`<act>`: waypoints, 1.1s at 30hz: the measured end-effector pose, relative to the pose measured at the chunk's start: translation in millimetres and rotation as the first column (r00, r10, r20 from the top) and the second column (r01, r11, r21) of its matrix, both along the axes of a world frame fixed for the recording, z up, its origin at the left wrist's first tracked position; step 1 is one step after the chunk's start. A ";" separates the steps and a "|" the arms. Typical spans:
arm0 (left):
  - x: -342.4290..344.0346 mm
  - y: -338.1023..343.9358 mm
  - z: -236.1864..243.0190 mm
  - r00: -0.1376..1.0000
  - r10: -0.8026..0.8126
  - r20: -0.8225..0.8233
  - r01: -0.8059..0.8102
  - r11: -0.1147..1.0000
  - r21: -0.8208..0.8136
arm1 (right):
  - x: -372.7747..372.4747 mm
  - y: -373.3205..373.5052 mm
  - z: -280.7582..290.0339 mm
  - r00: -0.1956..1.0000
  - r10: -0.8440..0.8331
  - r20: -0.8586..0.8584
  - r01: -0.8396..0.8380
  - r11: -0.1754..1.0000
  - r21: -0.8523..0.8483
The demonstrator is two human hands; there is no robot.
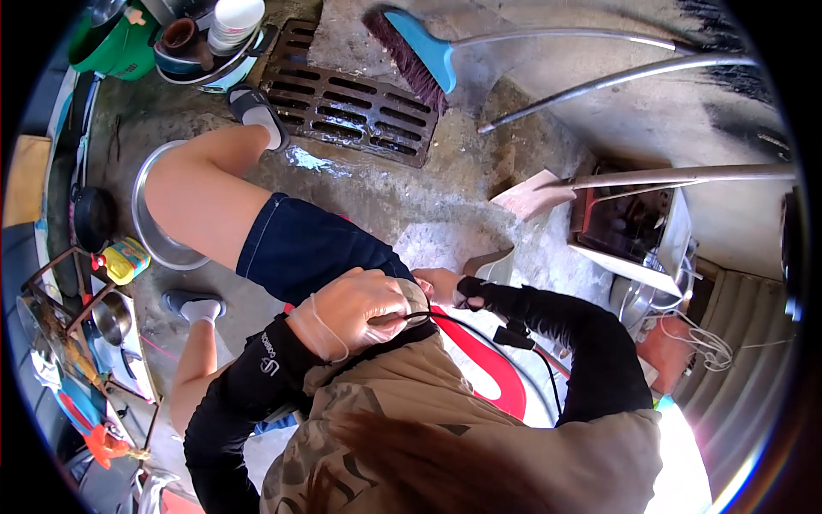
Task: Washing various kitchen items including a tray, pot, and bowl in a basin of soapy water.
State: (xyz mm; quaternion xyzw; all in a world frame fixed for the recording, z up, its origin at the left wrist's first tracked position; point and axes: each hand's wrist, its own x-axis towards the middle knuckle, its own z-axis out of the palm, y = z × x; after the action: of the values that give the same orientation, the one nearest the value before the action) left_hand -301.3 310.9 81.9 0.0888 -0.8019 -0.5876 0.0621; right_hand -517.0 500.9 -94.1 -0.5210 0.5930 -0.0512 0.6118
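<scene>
Black cable (479, 332) runs from your left hand (355, 310) across your lap toward your right hand (438, 284). Your left hand, in a thin clear glove, is curled shut around the cable's end just above your tan camouflage top (385, 403). Your right hand lies just beside it, against the edge of your dark shorts (300, 248); you cannot tell how far it is open. Near your raised foot, a metal drain grate (351, 107) sits in the wet concrete floor (411, 193), with a blue broom (424, 53) beside it.

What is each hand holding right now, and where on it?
Left hand pinches the black cable near its end. Right hand: cannot tell.
</scene>
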 end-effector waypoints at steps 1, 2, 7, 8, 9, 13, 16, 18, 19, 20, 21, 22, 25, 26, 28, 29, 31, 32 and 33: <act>2.6 -1.7 0.3 1.000 0.016 -0.026 -0.016 1.000 0.015 | 0.7 2.5 5.1 0.999 -0.033 -0.020 0.033 0.999 0.010; 6.4 -3.2 0.5 0.997 0.044 -0.061 -0.044 0.999 -0.007 | 1.9 0.3 7.1 0.996 -0.074 -0.049 0.076 0.996 0.038; 37.3 3.4 6.0 0.957 0.190 -0.221 -0.175 0.981 0.085 | 6.6 31.5 -28.9 0.817 -0.331 0.472 0.267 0.943 0.200; 32.5 3.6 6.1 0.952 0.133 -0.275 -0.114 0.990 0.084 | -15.4 61.9 -65.1 0.794 -0.469 0.388 0.393 0.881 0.262; 36.9 3.6 4.5 0.951 0.117 -0.287 -0.101 0.992 0.070 | -16.7 65.8 -70.7 0.761 -0.540 0.360 0.423 0.833 0.356; 56.2 8.0 -5.6 0.961 0.081 -0.265 -0.057 0.994 0.098 | 8.6 21.0 -1.4 0.971 -0.210 0.115 0.197 0.973 0.116; 69.1 8.8 -6.1 0.949 0.082 -0.305 -0.073 0.996 0.040 | 29.8 -4.5 48.6 0.988 -0.153 -0.018 0.154 0.987 0.047; 67.2 10.6 -12.5 0.946 0.076 -0.314 -0.075 0.997 0.015 | 42.5 -1.5 60.0 0.917 -0.309 -0.253 0.327 0.945 0.031; 66.5 10.3 -12.3 0.943 0.084 -0.323 -0.083 0.996 0.017 | 39.3 7.1 57.7 0.916 -0.302 -0.263 0.320 0.947 0.028; 64.3 9.6 -11.2 0.947 0.053 -0.318 -0.079 0.994 -0.070 | 32.2 14.6 51.9 0.951 -0.143 -0.275 0.141 0.990 -0.029; 62.7 10.3 -11.3 0.952 0.025 -0.305 -0.075 0.985 -0.154 | 27.5 18.4 47.7 0.956 0.020 -0.293 -0.045 0.996 -0.079; 64.6 12.1 -15.7 0.948 0.058 -0.312 -0.108 0.983 -0.147 | 64.5 -11.9 108.2 0.804 0.284 -0.523 -0.145 0.946 0.291; 58.9 13.0 -8.3 0.938 0.012 -0.346 -0.072 0.984 -0.161 | 66.1 18.7 135.7 0.809 0.333 -0.485 -0.239 0.939 0.247; 54.3 12.4 -7.4 0.943 0.036 -0.332 -0.096 0.981 -0.166 | 47.6 41.4 120.6 0.862 0.224 -0.456 -0.235 0.971 0.033; 49.7 11.1 -0.7 0.934 0.052 -0.354 -0.105 0.986 -0.132 | 60.3 23.7 150.9 0.856 0.002 -0.516 0.009 1.000 0.017; 47.2 9.0 1.8 0.923 0.088 -0.375 -0.133 0.986 -0.096 | 62.3 13.3 159.1 0.836 -0.012 -0.548 0.047 0.998 0.049; 39.4 8.9 -1.6 0.915 0.089 -0.393 -0.122 0.991 -0.058 | 50.5 21.5 150.3 0.845 0.169 -0.507 -0.180 0.983 0.028; 35.2 8.5 -3.0 0.914 0.101 -0.393 -0.132 0.990 -0.053 | 44.7 24.0 144.6 0.876 0.171 -0.451 -0.186 0.982 0.011; 30.3 7.0 -4.4 0.914 0.116 -0.390 -0.145 0.988 -0.047 | 43.2 26.1 140.5 0.880 0.172 -0.442 -0.188 0.982 0.008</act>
State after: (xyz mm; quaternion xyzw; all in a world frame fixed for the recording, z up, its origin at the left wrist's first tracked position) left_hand -271.0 317.9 77.4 0.0223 -0.7876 -0.5576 0.2611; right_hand -473.9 527.1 46.5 -0.5825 0.6642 0.1147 0.4544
